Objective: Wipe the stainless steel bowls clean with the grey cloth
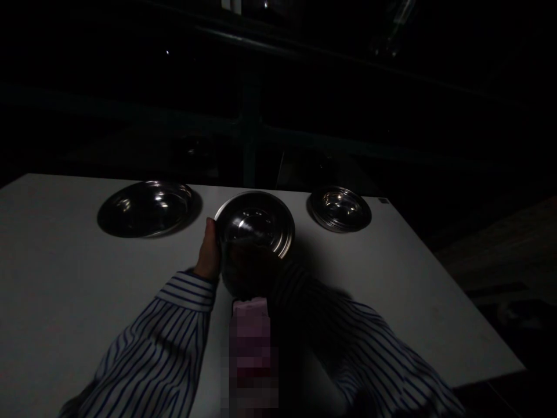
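A shiny metal bowl (261, 212) is tilted toward me near the middle of the table. My left hand (209, 252) grips its left side, thumb up at the rim. My right hand (252, 264) is a dark shape in deep shadow across the bowl's near part. Its fingers cannot be made out, nor whether it holds anything. Just below the bowl is a pinkish object (251, 316), its lower part blurred into blocks, so its kind is unclear. Both forearms wear blue-and-white striped sleeves.
On the white table (65, 278), a wide shallow metal bowl (145, 209) sits at the back left. A stack of smaller metal dishes (340, 208) stands at the back right, near a small dark label (383, 201). Beyond the table's far edge it is very dark.
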Motion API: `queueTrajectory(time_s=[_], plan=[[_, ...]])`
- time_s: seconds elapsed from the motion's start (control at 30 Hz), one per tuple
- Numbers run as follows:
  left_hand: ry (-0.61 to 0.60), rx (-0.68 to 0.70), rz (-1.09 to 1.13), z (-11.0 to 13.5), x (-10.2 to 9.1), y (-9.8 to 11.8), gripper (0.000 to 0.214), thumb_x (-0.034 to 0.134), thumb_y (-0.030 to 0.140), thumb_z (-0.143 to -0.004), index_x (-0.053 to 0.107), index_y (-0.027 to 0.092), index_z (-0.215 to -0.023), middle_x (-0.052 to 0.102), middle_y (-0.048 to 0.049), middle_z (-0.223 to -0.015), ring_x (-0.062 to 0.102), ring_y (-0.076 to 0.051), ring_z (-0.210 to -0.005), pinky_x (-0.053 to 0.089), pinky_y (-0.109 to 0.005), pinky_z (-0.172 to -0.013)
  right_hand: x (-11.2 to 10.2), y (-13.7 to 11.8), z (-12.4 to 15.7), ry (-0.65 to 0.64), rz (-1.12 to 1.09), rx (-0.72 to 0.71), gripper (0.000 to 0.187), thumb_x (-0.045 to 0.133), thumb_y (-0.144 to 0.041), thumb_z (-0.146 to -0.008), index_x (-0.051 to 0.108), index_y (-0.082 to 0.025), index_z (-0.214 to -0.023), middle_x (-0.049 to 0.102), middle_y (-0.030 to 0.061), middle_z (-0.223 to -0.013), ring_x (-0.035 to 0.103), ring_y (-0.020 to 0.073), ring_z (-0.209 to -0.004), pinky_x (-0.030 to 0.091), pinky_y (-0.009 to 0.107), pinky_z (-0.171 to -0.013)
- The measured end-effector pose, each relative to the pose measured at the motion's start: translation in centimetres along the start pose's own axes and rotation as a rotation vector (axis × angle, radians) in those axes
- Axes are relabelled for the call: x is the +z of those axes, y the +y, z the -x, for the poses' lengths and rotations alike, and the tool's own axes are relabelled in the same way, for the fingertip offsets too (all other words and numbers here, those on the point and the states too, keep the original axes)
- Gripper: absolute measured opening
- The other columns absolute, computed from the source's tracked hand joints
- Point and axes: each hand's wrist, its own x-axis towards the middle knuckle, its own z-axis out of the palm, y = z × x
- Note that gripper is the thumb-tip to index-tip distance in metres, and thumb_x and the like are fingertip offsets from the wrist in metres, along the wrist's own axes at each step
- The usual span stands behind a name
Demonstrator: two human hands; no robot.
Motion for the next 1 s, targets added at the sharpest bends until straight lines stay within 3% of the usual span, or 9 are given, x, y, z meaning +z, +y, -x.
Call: queueTrajectory(time_s=[0.13, 0.3, 0.5, 0.73, 0.87, 1.0], plan=[[-0.055, -0.027, 0.055, 0.1, 0.3, 0.3, 0.066, 0.036, 0.066, -0.073, 0.063, 0.014, -0.104, 0.069, -0.0073, -0.094, 0.052, -0.026, -0.109, 0.036, -0.038, -0.097, -0.9, 0.9, 1.9, -0.025, 0.002, -0.047, 0.042, 0.044, -0.028, -0.086, 0.043, -0.014, -0.125, 0.051, 0.0119, -0.124, 0.049, 0.0258, -0.111, 0.045, 0.045, -0.088], [-0.092, -0.108, 0.106, 0.4, 1.1, 1.3, 0.068, 0.032, 0.067, -0.074, 0.06, 0.015, -0.108, 0.068, -0.008, -0.098, 0.054, -0.027, -0.107, 0.04, -0.041, -0.093, -1.8, 3.2, 5.0, -0.04, 0.018, -0.032, 0.034, 0.046, -0.026, -0.085, 0.052, -0.02, -0.118, 0.059, 0.0084, -0.115, 0.05, 0.0246, -0.11, 0.037, 0.049, -0.095], [-0.113, -0.02, 0.176, 0.9, 1.8, 1.6, 0.059, 0.035, 0.062, -0.076, 0.059, 0.019, -0.11, 0.066, -0.0065, -0.104, 0.053, -0.026, -0.108, 0.04, -0.041, -0.093, 0.0, 2.3, 2.8, -0.011, 0.027, 0.019, 0.033, 0.043, -0.024, -0.087, 0.052, -0.018, -0.118, 0.057, 0.0098, -0.117, 0.052, 0.0229, -0.109, 0.044, 0.043, -0.091], [-0.149, -0.109, 0.157, 1.0, 1.4, 1.0, 0.062, 0.029, 0.064, -0.077, 0.064, 0.018, -0.101, 0.068, -0.0064, -0.098, 0.055, -0.025, -0.107, 0.04, -0.04, -0.093, 1.2, -0.5, 0.0, 0.051, 0.026, 0.036, 0.047, 0.043, -0.033, -0.086, 0.043, -0.004, -0.123, 0.048, 0.0178, -0.125, 0.045, 0.03, -0.115, 0.043, 0.049, -0.09], [-0.059, -0.063, 0.178, 0.7, 1.3, 1.0, 0.058, 0.036, 0.061, -0.077, 0.062, 0.016, -0.103, 0.068, -0.0067, -0.099, 0.055, -0.024, -0.106, 0.039, -0.038, -0.095, -0.1, 1.0, 1.6, 0.032, 0.023, -0.041, 0.039, 0.038, -0.026, -0.089, 0.044, -0.012, -0.125, 0.053, 0.0129, -0.122, 0.049, 0.0245, -0.112, 0.045, 0.044, -0.089], [-0.034, -0.102, 0.182, 0.3, 1.1, 0.5, 0.062, 0.037, 0.063, -0.076, 0.06, 0.015, -0.107, 0.066, -0.0086, -0.104, 0.054, -0.025, -0.108, 0.039, -0.038, -0.095, -1.1, 2.5, 2.9, -0.033, 0.056, -0.103, 0.033, 0.039, -0.023, -0.088, 0.049, -0.019, -0.12, 0.055, 0.0082, -0.12, 0.049, 0.0201, -0.112, 0.043, 0.041, -0.092]])
